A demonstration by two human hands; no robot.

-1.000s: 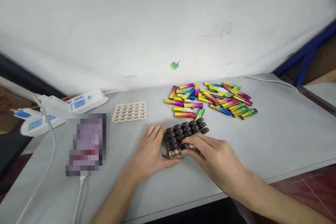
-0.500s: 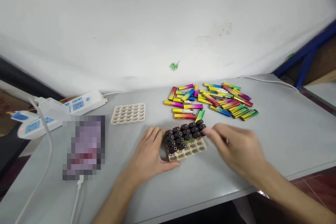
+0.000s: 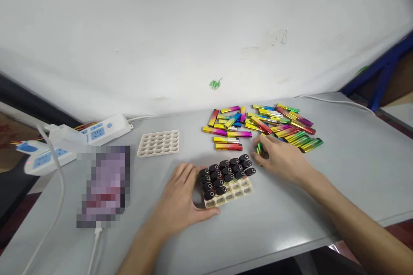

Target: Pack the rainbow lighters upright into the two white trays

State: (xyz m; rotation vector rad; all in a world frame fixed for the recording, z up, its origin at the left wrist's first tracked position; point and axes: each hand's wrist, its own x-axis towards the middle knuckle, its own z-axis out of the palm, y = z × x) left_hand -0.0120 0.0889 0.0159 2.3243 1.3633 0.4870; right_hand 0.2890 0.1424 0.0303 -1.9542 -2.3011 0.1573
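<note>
My left hand (image 3: 180,195) is clasped around the left side of a cream tray (image 3: 229,197), its thumb along the near edge and its fingers at the back. Upright pieces with black oval tops (image 3: 227,170) fill the tray's far and left cells, while front cells at the right stand bare. To the right of the tray, my right hand (image 3: 280,154) has its fingers closed on a shiny green-and-yellow flat tube (image 3: 260,148), partly hidden by them. Just beyond lies a loose heap of similar two-coloured metallic tubes (image 3: 238,134).
A second cream tray (image 3: 158,143) with bare cells lies at the left. Near it are a power strip (image 3: 109,128) with cables and a blurred-out phone-like device (image 3: 108,184) on a white cord. A white wall (image 3: 180,43) rises behind the table.
My right hand has moved from the tray's right edge up to the tubes and closed on the green one. My left hand still grips the tray.
</note>
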